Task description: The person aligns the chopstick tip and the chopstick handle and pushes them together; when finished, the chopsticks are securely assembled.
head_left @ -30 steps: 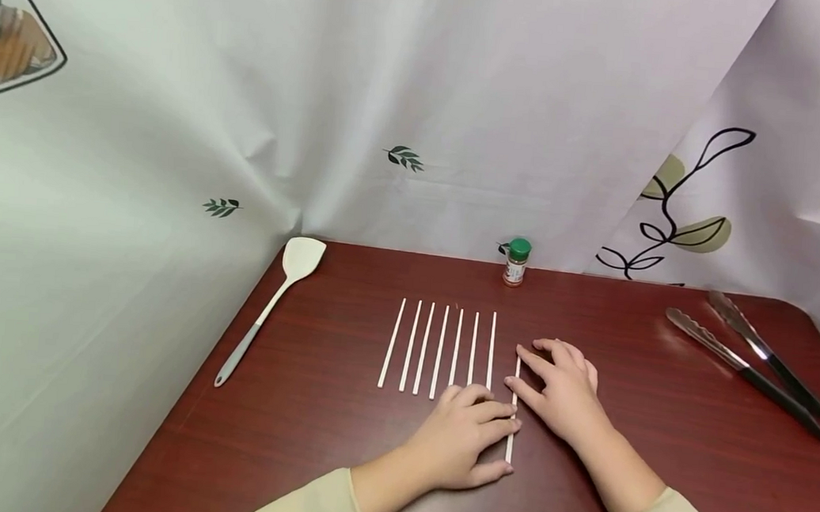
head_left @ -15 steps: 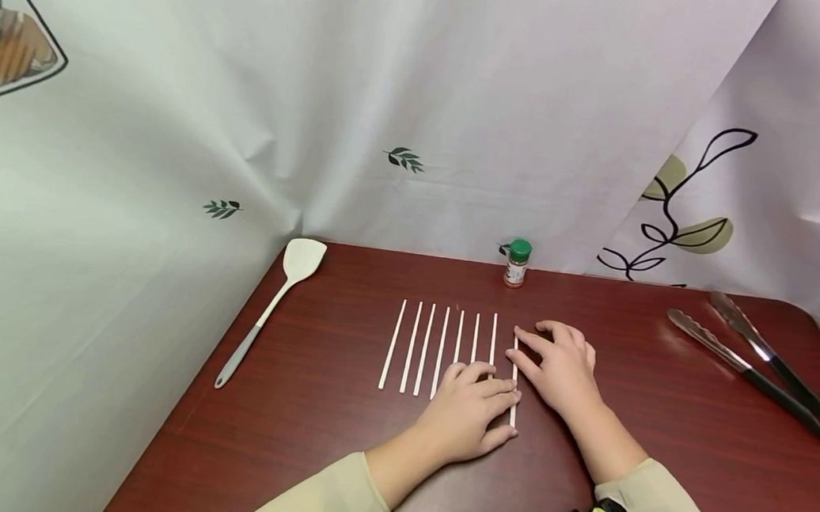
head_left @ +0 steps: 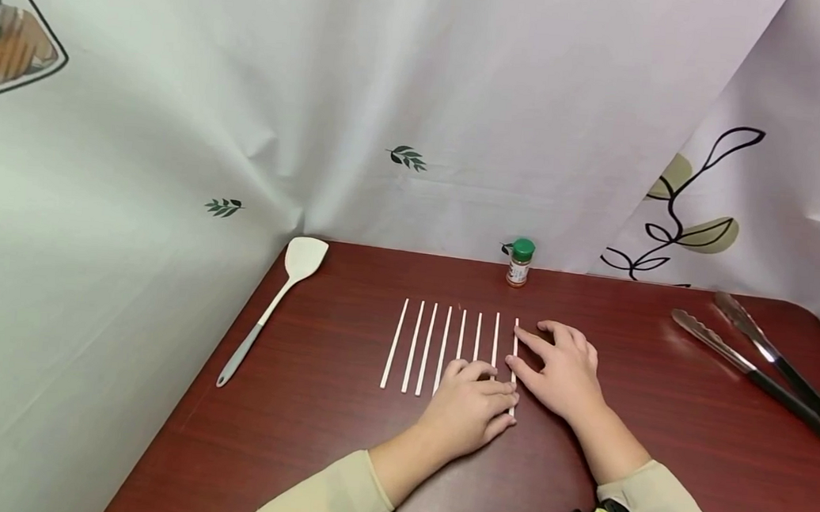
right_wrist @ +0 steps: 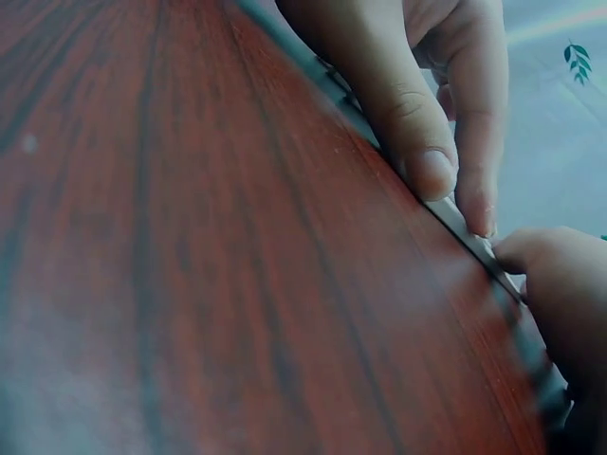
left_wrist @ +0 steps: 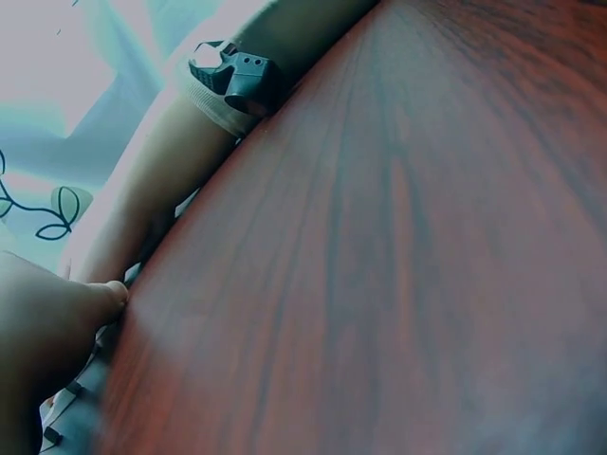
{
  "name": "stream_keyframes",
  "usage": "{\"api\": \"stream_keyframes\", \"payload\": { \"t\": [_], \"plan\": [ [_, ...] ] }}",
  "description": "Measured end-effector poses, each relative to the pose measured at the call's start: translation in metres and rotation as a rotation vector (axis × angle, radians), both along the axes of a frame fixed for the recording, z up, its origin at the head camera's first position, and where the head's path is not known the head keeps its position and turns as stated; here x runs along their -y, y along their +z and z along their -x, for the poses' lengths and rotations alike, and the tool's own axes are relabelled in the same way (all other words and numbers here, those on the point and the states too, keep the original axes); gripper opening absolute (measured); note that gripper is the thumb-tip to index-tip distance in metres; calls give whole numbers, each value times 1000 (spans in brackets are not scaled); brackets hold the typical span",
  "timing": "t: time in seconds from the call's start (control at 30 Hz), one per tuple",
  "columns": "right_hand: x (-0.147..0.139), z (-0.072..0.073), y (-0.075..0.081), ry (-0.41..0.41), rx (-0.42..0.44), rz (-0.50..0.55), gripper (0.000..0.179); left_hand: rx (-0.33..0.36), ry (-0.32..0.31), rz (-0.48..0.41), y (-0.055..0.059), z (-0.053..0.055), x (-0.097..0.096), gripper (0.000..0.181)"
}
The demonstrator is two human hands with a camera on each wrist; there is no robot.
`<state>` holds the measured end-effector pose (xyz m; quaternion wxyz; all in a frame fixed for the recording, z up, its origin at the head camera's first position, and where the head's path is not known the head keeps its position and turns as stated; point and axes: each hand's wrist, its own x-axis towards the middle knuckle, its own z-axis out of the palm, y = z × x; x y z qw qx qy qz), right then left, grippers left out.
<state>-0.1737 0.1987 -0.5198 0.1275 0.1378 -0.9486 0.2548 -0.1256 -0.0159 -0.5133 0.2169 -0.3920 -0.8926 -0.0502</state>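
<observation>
In the head view, several thin white sticks (head_left: 414,347) lie side by side in a row on the brown table (head_left: 282,445). At the row's right end is one more white stick (head_left: 516,344), with both hands on it. My right hand (head_left: 561,367) holds its upper part between thumb and index finger; the right wrist view shows that thumb (right_wrist: 432,171) against the stick's edge. My left hand (head_left: 467,407) has its fingertips and thumb at the stick's lower end and covers the lower parts of the neighbouring sticks.
A white spatula (head_left: 274,306) with a grey handle lies at the table's left edge. A green-capped spice jar (head_left: 520,264) stands at the back edge. Metal tongs (head_left: 766,364) with black handles lie at the right. A white printed sheet (head_left: 465,77) hangs behind.
Both hands have moved away from the body, sliding the rightmost stick up until its top is about level with the others. The remaining sticks, spatula, jar and tongs have stayed put.
</observation>
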Motion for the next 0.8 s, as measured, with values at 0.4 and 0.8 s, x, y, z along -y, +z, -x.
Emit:
{"api": "stream_keyframes", "payload": {
  "t": [0.4, 0.8],
  "plan": [
    [0, 0, -2, 4, 16, -17, 55, 41, -3, -8, -1, 1, 4, 24],
    [0, 0, -3, -20, -3, 185, 55, 43, -51, -102, -4, 1, 7, 39]
  ]
}}
